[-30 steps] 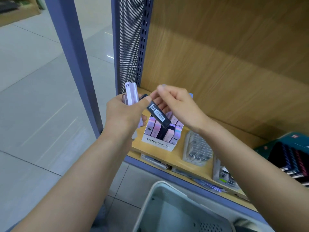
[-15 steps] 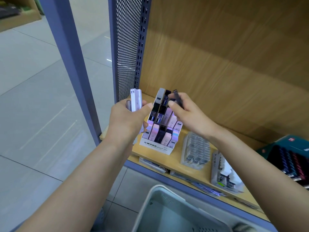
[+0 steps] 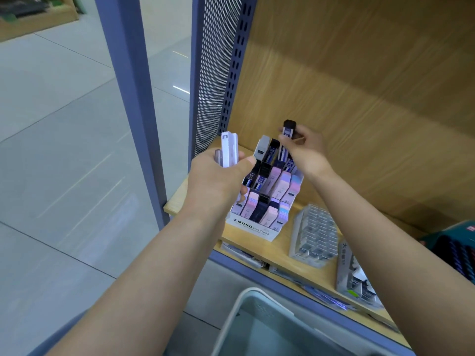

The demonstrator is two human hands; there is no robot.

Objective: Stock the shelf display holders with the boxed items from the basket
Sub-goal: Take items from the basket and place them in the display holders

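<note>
Slotting step: the right hand now pinches a slim dark case upright over the back row of the display holder; a second ago that case lay tilted between both hands, in front of the holder.
Meaning for the task: the hand-over looks done, and the case seems about to drop into a rear slot.
Left hand: clenched on a pale lilac case plus at least one more, held upright just left of the holder.
Display holder: white tiered box at the left end of the shelf, near its front edge.
Contents: front tiers packed with pastel pink, lilac and blue cases; dark ones stand behind.
Basket: grey, below the shelf's front edge; its contents cannot be made out.
</note>
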